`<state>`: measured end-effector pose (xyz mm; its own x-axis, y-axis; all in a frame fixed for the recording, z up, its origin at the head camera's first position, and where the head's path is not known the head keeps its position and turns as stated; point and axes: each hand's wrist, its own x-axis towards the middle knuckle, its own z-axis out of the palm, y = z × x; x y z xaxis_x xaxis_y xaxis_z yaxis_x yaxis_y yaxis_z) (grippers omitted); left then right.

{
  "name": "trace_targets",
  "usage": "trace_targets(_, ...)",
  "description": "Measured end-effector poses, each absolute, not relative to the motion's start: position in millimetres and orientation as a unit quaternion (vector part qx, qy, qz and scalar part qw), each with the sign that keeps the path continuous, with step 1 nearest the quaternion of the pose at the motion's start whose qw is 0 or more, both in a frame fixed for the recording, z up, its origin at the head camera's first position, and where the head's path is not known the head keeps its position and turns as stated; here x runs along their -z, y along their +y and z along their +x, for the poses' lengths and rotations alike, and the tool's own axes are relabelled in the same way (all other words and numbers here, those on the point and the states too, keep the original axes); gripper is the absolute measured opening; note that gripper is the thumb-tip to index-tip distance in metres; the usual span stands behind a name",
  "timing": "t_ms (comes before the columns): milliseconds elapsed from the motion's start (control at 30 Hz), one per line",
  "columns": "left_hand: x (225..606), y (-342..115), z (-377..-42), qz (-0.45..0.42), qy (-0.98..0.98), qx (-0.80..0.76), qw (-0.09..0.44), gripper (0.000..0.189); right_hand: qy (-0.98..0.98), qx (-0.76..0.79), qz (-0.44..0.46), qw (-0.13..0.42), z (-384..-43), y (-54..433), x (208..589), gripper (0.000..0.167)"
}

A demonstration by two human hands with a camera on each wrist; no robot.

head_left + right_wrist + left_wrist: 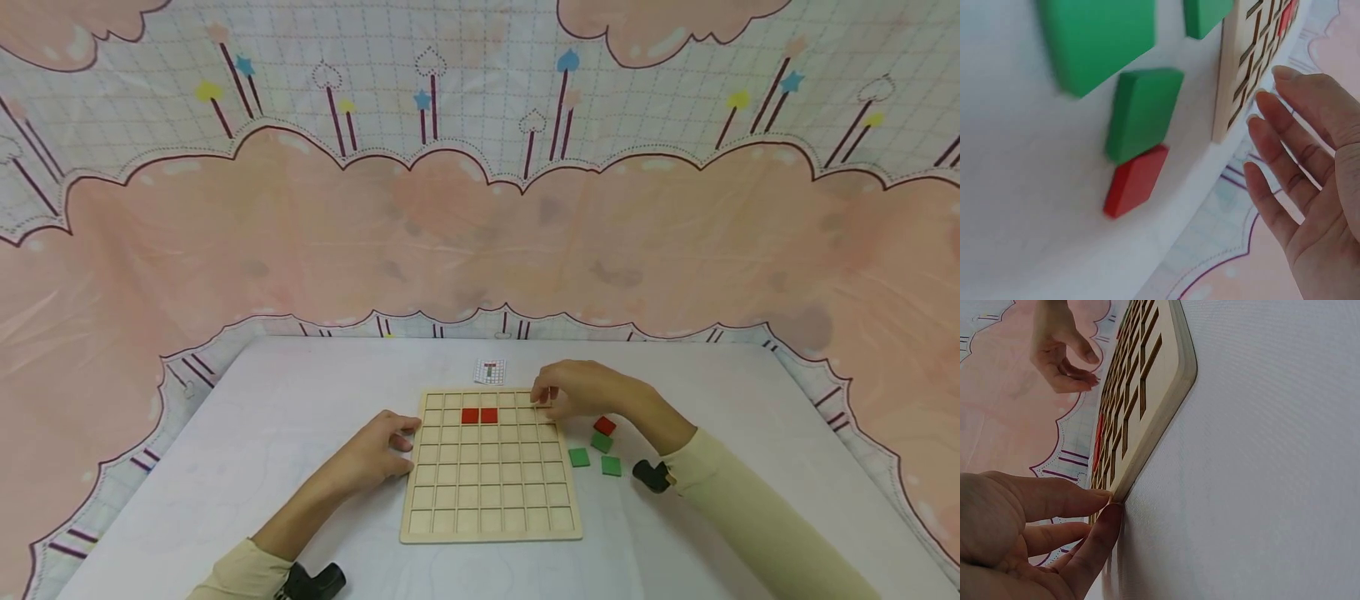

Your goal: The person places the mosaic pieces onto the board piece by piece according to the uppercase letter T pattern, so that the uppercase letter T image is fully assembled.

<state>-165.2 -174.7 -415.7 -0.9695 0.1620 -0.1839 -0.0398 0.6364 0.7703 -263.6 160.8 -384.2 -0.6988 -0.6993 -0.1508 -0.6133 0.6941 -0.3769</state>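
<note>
A square wooden grid board (pixel 491 525) lies on the table, with two red square tiles (pixel 469 416) side by side in its second row from the far edge. My left hand (pixel 375 450) touches the board's left edge with thumb and fingertips, which the left wrist view shows right at the rim (pixel 1154 440). Over the board's far right corner hovers my right hand (pixel 581 387), fingers loosely bent. The right wrist view shows nothing between its fingertips (pixel 1264 103). Right of the board lie a loose red tile (pixel 604 426) and several green tiles (pixel 611 466).
A small printed card (pixel 490 372) with a grid and coloured squares lies just beyond the board. White cloth covers the table (pixel 300 367). Behind it hangs a pink and white patterned curtain (pixel 480 242). Each wrist wears a black device (pixel 651 476).
</note>
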Motion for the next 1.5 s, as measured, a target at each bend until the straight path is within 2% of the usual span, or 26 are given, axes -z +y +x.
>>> trace_targets(733,414.9,-176.0,-166.1,0.047,0.895,-0.427,0.118,0.064,0.925,0.158,-0.294,0.179,-248.2,215.6,384.2,0.024)
trace_targets(1000,416.5,-175.1,-166.2,0.037,0.896,-0.427,0.12,0.063,0.925,0.154,-0.302,0.169,-246.0,228.6,388.2,0.021)
trace_targets(1500,416.9,-175.7,-166.1,0.035,0.896,-0.426,0.12,0.063,0.925,0.141,-0.318,0.151,-240.9,239.5,391.9,0.029)
